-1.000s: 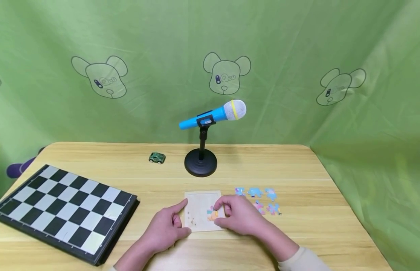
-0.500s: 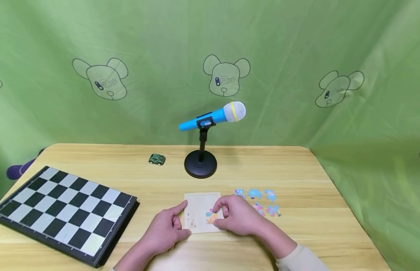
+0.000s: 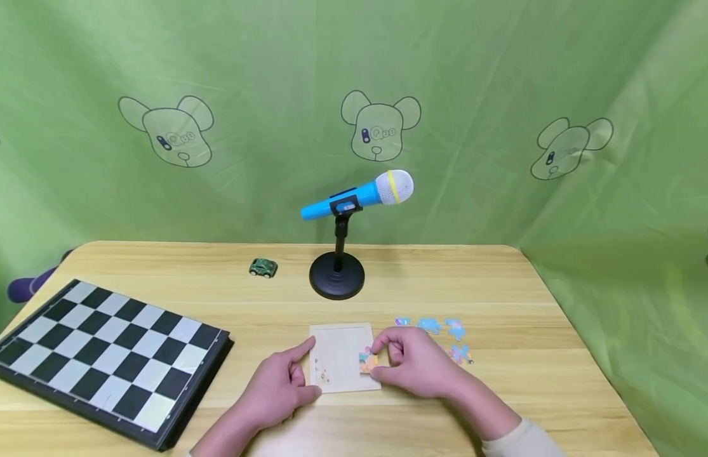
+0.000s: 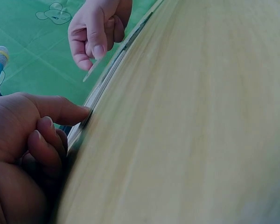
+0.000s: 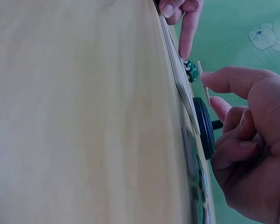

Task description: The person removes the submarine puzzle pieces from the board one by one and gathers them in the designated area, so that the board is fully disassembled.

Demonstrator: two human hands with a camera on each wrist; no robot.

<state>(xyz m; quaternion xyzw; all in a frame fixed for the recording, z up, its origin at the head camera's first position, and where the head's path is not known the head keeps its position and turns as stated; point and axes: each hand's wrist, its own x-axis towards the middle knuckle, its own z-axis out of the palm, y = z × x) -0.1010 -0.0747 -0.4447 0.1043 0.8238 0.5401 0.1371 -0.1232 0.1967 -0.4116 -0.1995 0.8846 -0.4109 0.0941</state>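
A small jigsaw piece (image 3: 367,360) in orange, pink and blue is pinched between the thumb and index finger of my right hand (image 3: 419,363). It overlaps the right side of a pale wooden puzzle board (image 3: 341,349) in the head view. Seen from the right wrist, the piece (image 5: 204,84) is tilted up and apart from the board (image 5: 179,79). My left hand (image 3: 278,386) touches the board's left edge, index finger above and thumb at the near corner, both extended; its other fingers are curled under. Small printed marks show at the board's lower left.
Several loose jigsaw pieces (image 3: 429,325) lie right of the board, partly behind my right hand. A blue microphone (image 3: 354,200) on a black stand (image 3: 337,276) and a green toy car (image 3: 263,267) stand farther back. A checkered board (image 3: 110,355) fills the table's left side.
My right hand has shifted slightly right, carrying the piece toward the board's right edge. The left hand has stayed at the board's left edge.
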